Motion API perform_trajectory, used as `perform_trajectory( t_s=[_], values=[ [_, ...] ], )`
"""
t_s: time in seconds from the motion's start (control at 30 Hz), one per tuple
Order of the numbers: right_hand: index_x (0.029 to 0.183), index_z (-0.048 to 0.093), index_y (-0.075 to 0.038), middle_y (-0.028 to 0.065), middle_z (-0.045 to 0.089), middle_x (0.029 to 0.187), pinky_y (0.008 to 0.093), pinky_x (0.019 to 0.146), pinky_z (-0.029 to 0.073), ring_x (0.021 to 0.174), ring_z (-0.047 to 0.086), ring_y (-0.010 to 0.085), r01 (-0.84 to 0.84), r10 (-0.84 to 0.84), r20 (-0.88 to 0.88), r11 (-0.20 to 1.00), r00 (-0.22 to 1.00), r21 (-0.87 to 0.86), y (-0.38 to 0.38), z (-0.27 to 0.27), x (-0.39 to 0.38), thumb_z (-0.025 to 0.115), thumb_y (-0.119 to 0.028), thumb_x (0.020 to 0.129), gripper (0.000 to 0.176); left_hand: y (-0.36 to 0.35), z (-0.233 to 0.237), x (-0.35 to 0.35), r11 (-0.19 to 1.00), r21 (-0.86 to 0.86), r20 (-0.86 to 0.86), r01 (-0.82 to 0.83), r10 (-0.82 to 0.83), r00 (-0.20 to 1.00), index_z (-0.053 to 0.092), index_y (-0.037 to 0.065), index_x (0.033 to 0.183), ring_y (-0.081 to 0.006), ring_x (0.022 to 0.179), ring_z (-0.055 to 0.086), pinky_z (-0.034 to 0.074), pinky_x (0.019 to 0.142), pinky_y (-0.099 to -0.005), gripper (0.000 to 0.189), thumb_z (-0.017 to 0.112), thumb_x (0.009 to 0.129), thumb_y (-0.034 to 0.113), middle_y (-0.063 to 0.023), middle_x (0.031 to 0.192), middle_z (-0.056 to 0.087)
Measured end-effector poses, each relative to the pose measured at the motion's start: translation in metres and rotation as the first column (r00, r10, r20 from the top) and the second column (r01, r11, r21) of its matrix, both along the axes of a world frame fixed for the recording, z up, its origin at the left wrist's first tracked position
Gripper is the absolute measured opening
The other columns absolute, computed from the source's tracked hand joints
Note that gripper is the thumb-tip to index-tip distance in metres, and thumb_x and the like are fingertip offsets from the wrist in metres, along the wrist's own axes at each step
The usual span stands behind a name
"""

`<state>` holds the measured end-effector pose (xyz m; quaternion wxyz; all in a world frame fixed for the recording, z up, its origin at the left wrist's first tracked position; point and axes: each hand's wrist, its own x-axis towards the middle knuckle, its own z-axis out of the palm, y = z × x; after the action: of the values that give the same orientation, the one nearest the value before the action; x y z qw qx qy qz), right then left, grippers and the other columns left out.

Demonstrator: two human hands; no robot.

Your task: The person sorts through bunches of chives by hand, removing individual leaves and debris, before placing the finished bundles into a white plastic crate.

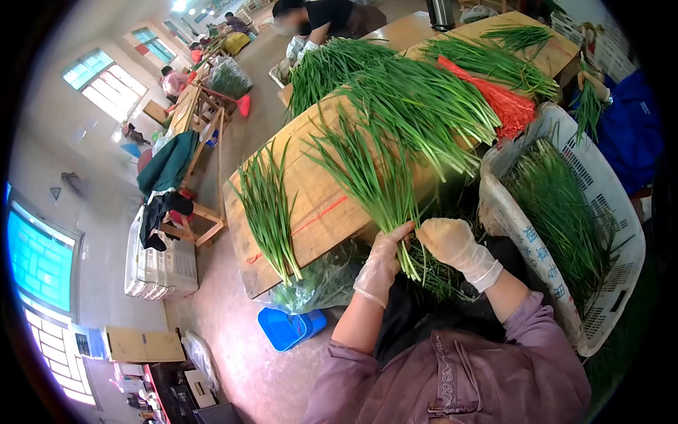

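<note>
My left hand (382, 263), in a thin clear glove, is wrapped round the lower stalks of a bunch of garlic chives (378, 187). The leaves fan out over the wooden table, and the pale cut ends stick out below my fist. Close beside it on the right is my right hand (455, 247), also gloved, with its fingers curled in; whatever they may hold is hidden. A smaller bundle of chives (270, 212) lies on the table to the left, near a red strand (311, 220). Beyond my hands lies a large heap of chives (417, 99).
A white plastic crate (533, 251) of chives stands at my right. Red ties (505, 102) lie beside the heap. A blue bin (286, 331) and a plastic bag (311, 290) are below the table edge. A co-worker's hand (597, 86) holds chives at far right; another person (321, 18) works opposite.
</note>
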<state>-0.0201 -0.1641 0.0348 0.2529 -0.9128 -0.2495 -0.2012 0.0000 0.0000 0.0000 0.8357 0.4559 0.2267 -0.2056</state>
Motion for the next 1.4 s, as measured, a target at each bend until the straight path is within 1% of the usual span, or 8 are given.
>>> perform_trajectory(
  t_s=[0.17, 0.3, 0.63, 0.73, 0.83, 1.1, 1.23, 1.4],
  values=[
    [0.085, 0.058, -0.005, 0.0110, 0.061, 0.071, 0.0324, 0.058, 0.048, 0.066, 0.061, 0.0247, 0.357, -0.336, -0.126, 0.907, 0.933, 0.224, -0.060, -0.023, -0.003, 0.053, -0.021, 0.082, 0.018, -0.001, 0.000, -0.008, 0.999, -0.045, -0.035, 0.012, -0.013, 0.999, 0.057, 0.004, 0.083, -0.0064, 0.049, 0.045, 0.036, 0.043, -0.0199, 0.011, 0.064, 0.074, 0.004, 0.0007, 0.065, 0.053],
    [0.091, 0.059, -0.001, 0.0108, 0.061, 0.070, 0.0292, 0.058, 0.047, 0.062, 0.060, 0.0191, 0.139, 0.434, -0.718, 0.798, 0.544, 0.587, -0.029, -0.032, -0.027, 0.054, -0.027, 0.084, 0.027, -0.006, 0.002, -0.004, 0.996, -0.085, -0.021, 0.013, -0.015, 1.000, 0.057, 0.005, 0.083, -0.0065, 0.050, 0.045, 0.036, 0.045, -0.0195, 0.012, 0.065, 0.074, 0.004, 0.0011, 0.065, 0.053],
    [0.083, 0.056, -0.002, 0.0055, 0.058, 0.065, 0.0235, 0.046, 0.040, 0.051, 0.052, 0.0122, 0.155, 0.191, -0.408, 0.720, 0.893, 0.676, 0.001, -0.032, 0.009, 0.051, -0.024, 0.085, 0.023, -0.006, -0.012, -0.017, 0.984, -0.165, -0.012, 0.072, -0.075, 0.997, 0.056, 0.003, 0.090, -0.0077, 0.055, 0.049, 0.041, 0.047, -0.0190, 0.013, 0.062, 0.078, 0.005, -0.0009, 0.074, 0.057],
    [0.094, 0.057, -0.008, -0.0042, 0.048, 0.060, 0.0173, 0.039, 0.023, 0.043, 0.033, 0.0033, 0.542, 0.377, -0.598, 0.253, 0.707, 0.801, -0.002, -0.054, 0.011, 0.044, -0.047, 0.087, 0.042, -0.011, -0.013, -0.016, 0.977, -0.210, -0.046, 0.020, -0.031, 0.998, 0.056, 0.003, 0.088, -0.0080, 0.053, 0.050, 0.043, 0.046, -0.0183, 0.013, 0.062, 0.077, 0.002, -0.0010, 0.072, 0.056],
    [0.097, 0.057, -0.009, -0.0044, 0.047, 0.061, 0.0167, 0.040, 0.023, 0.044, 0.032, 0.0037, 0.649, 0.795, -0.527, 0.235, 0.299, 0.723, -0.012, -0.061, -0.010, 0.041, -0.053, 0.086, 0.048, -0.015, -0.013, -0.010, 0.968, -0.252, -0.075, -0.007, -0.013, 0.997, 0.055, 0.004, 0.089, -0.0089, 0.051, 0.050, 0.043, 0.045, -0.0191, 0.014, 0.062, 0.077, 0.003, -0.0014, 0.071, 0.055],
    [0.082, 0.056, 0.001, 0.0155, 0.060, 0.073, 0.0358, 0.057, 0.049, 0.062, 0.060, 0.0274, 0.112, -0.021, -0.275, 0.940, 0.961, 0.323, -0.004, -0.037, -0.018, 0.055, -0.016, 0.079, 0.017, -0.022, -0.004, -0.025, 0.994, -0.070, 0.131, 0.088, -0.078, 0.988, 0.053, 0.004, 0.110, -0.0103, 0.072, 0.052, 0.044, 0.067, -0.0235, 0.029, 0.058, 0.082, 0.010, -0.0073, 0.101, 0.061],
    [0.081, 0.055, 0.001, 0.0224, 0.059, 0.082, 0.0404, 0.071, 0.047, 0.084, 0.058, 0.0335, -0.407, 0.259, -0.659, 0.910, 0.706, -0.079, -0.013, 0.020, 0.000, 0.055, -0.032, 0.077, 0.033, -0.025, 0.002, -0.026, 0.997, -0.038, 0.134, -0.067, 0.071, 0.988, 0.057, 0.000, 0.099, -0.0172, 0.083, 0.059, 0.048, 0.074, -0.0288, 0.025, 0.064, 0.075, 0.003, -0.0095, 0.091, 0.062],
    [0.087, 0.060, -0.001, 0.0196, 0.061, 0.079, 0.0399, 0.062, 0.049, 0.077, 0.061, 0.0346, 0.361, -0.376, -0.231, 0.927, 0.897, -0.107, -0.024, 0.014, 0.091, 0.056, -0.031, 0.081, 0.031, -0.003, 0.060, -0.023, 0.990, -0.007, 0.284, -0.140, 0.136, 0.949, 0.057, -0.001, 0.088, -0.0128, 0.065, 0.058, 0.048, 0.057, -0.0223, 0.014, 0.062, 0.078, 0.006, -0.0083, 0.080, 0.061]
  ],
)
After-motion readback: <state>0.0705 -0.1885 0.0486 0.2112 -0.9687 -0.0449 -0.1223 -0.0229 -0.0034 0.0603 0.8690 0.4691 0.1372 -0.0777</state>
